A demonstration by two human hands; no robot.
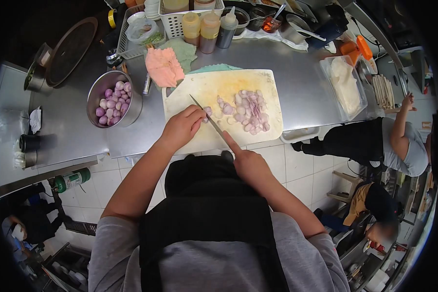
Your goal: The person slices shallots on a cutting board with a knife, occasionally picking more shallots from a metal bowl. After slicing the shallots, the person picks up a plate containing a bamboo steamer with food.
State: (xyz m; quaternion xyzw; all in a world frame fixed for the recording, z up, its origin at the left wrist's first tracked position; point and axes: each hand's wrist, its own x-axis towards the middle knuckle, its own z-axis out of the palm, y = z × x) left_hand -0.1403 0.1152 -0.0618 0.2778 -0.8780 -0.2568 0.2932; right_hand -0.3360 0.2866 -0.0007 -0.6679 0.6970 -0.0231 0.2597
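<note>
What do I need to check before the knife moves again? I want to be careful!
1. Knife held in the right hand: ok.
2. Left hand steadying the onion piece: ok.
3. Left fingertips well away from the blade: not ok, they look very close.
4. Sliced onions out of the blade's way: ok, the main pile is off to the right.
5. Green cloth stopping the board slipping: cannot tell, only its edge shows.

At centre, the cutting board (175,104) is cream with yellow-orange staining; the sliced onions (252,111) are pale with purple edges; upper left of centre, one cloth (164,67) is salmon pink, another (184,52) grey-green.
</note>
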